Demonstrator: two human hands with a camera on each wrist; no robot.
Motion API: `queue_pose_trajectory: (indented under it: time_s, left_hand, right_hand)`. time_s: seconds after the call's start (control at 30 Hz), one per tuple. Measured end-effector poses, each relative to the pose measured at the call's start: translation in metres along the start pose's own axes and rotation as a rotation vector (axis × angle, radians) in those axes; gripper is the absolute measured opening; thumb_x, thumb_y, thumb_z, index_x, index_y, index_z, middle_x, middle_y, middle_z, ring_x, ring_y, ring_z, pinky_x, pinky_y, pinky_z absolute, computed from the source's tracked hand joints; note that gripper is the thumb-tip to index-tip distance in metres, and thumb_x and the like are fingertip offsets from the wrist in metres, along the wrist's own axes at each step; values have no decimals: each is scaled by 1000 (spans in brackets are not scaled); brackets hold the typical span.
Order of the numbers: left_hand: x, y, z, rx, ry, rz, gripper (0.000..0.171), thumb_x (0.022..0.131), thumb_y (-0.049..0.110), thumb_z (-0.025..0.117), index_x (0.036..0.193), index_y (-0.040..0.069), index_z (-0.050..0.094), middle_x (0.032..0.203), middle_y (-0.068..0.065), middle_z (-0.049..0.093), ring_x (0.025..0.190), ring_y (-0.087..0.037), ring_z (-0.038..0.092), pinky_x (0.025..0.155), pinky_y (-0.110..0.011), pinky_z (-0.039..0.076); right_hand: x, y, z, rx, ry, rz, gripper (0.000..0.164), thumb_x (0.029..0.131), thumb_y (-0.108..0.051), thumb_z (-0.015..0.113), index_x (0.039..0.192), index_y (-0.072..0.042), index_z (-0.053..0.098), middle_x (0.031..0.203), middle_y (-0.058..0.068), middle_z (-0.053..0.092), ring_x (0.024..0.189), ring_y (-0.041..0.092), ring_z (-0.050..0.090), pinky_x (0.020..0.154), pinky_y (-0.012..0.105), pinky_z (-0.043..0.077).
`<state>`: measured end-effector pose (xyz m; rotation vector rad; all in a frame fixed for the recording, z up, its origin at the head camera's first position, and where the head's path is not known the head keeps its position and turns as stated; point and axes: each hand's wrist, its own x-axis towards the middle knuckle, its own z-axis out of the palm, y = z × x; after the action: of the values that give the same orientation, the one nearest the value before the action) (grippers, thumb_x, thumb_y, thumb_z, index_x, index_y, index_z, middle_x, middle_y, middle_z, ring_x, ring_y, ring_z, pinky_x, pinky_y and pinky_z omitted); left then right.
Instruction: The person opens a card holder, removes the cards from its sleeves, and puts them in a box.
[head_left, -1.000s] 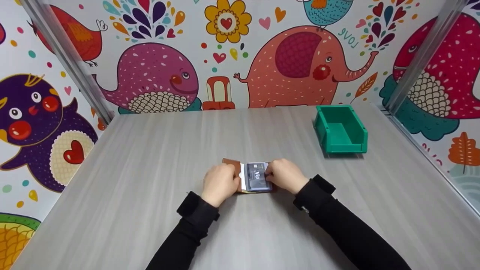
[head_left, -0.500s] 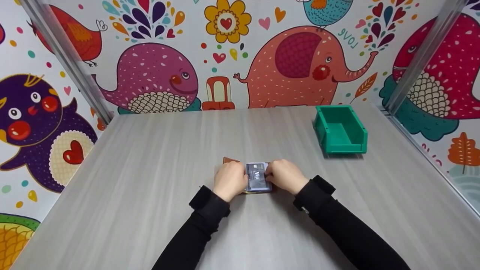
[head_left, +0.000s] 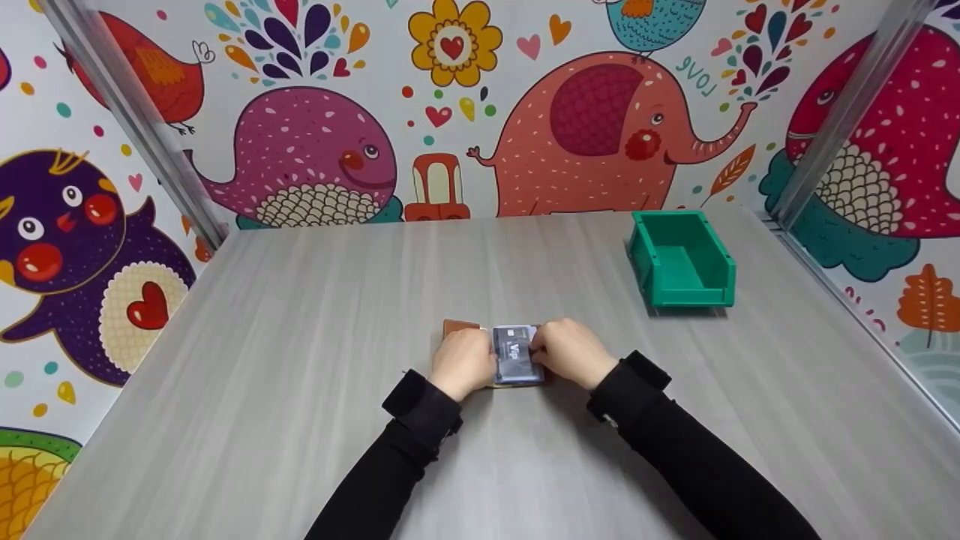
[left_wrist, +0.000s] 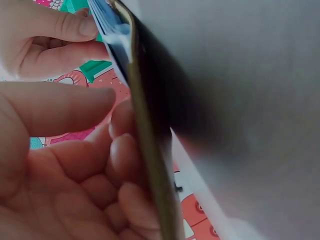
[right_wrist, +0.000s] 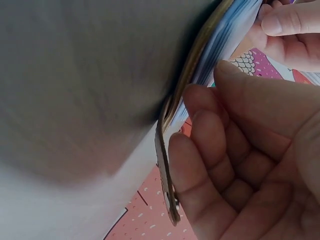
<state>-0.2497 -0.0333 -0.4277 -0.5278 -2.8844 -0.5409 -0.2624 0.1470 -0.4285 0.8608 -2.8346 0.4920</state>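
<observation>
A small brown card holder [head_left: 459, 325] lies spread on the table, its inner clear sleeves [right_wrist: 217, 50] stacked on the right half. Through the top sleeve shows a dark card [head_left: 513, 356] lettered VIP. My left hand [head_left: 463, 361] holds the left part, covering most of that flap. In the left wrist view its curled fingers lie against the cover [left_wrist: 150, 145], with the thumb over the sleeves' side. At the right edge, my right hand [head_left: 574, 352] pinches the stack between thumb and forefinger. The snap strap [right_wrist: 165, 170] stands out beside its lower fingers.
A green open-front bin [head_left: 690, 296] stands at the back right of the grey wood-grain table [head_left: 315, 300]. Printed cartoon panels [head_left: 450, 127] wall in the back and both sides, with metal posts [head_left: 142, 127] at the corners.
My left hand has moved right from the holder's left flap to the card's left edge, covering the white inner strip, then settled slightly lower. My right hand has stayed at the right edge.
</observation>
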Motion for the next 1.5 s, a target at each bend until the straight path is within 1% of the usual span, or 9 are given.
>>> queue_pose_trajectory:
  time_s: [0.13, 0.23, 0.47, 0.63, 0.77, 0.9, 1.1, 1.33, 1.5]
  left_hand:
    - [0, -1, 1, 1, 1, -5, 24, 73, 8, 63, 54, 10, 48, 61, -5, 58, 55, -24, 55, 53, -37, 43]
    - [1, 0, 3, 11, -8, -19, 21, 73, 12, 63, 56, 9, 52, 63, -6, 60, 57, -25, 56, 54, -38, 44]
    - [4, 2, 3, 30, -94, -92, 22, 78, 27, 67, 70, 6, 62, 73, -6, 63, 63, -25, 59, 57, -38, 46]
    - [5, 1, 3, 0, -137, -124, 24, 77, 30, 68, 73, 6, 63, 75, -6, 63, 63, -23, 58, 57, -38, 45]
    - [6, 0, 3, -33, -165, -148, 25, 77, 30, 69, 78, 5, 65, 80, -7, 65, 67, -23, 59, 62, -37, 46]
    - [7, -1, 2, -56, -189, -147, 27, 78, 30, 69, 82, 4, 66, 84, -8, 65, 70, -23, 59, 66, -37, 47]
    - [8, -1, 2, -68, -205, -138, 26, 79, 29, 68, 81, 4, 66, 84, -8, 65, 68, -22, 58, 66, -36, 47]
    - [8, 1, 0, -70, -222, -210, 25, 79, 32, 68, 81, 7, 66, 86, -6, 65, 70, -23, 58, 66, -42, 46]
    - [8, 1, -1, -61, -231, -224, 26, 80, 33, 67, 84, 7, 67, 90, -6, 66, 74, -23, 60, 70, -44, 44]
  right_hand:
    - [0, 0, 0, 5, -3, 8, 6, 71, -1, 74, 68, -6, 70, 69, 3, 64, 59, 15, 53, 57, 35, 44]
    - [-1, 0, 0, 5, 1, 11, 7, 70, -2, 74, 68, -6, 70, 69, 3, 64, 59, 15, 55, 58, 35, 45]
    - [-1, -2, 0, -12, 12, 9, 7, 70, -2, 75, 67, -7, 70, 68, 2, 64, 59, 16, 55, 58, 35, 45]
    - [-1, -3, 0, -26, 7, 12, 5, 71, -3, 75, 70, -6, 71, 71, 4, 65, 63, 19, 59, 60, 36, 46]
    - [-1, -4, 0, -22, 11, 15, 5, 71, -2, 75, 72, -6, 72, 73, 7, 66, 65, 22, 60, 61, 38, 47]
    - [-2, -3, 1, -22, 12, 26, 5, 71, -2, 75, 73, -6, 72, 73, 7, 66, 66, 23, 60, 61, 39, 47]
    - [-2, -3, 0, -15, 0, 48, 4, 72, -3, 75, 75, -6, 73, 76, 6, 67, 68, 21, 61, 63, 37, 48]
    - [-1, -2, 0, -6, 3, 47, 5, 72, -3, 75, 76, -6, 74, 76, 6, 68, 67, 21, 61, 63, 37, 48]
    - [-1, -1, 1, -4, 2, 36, 4, 72, -4, 75, 73, -8, 73, 73, 4, 67, 64, 19, 60, 61, 36, 47]
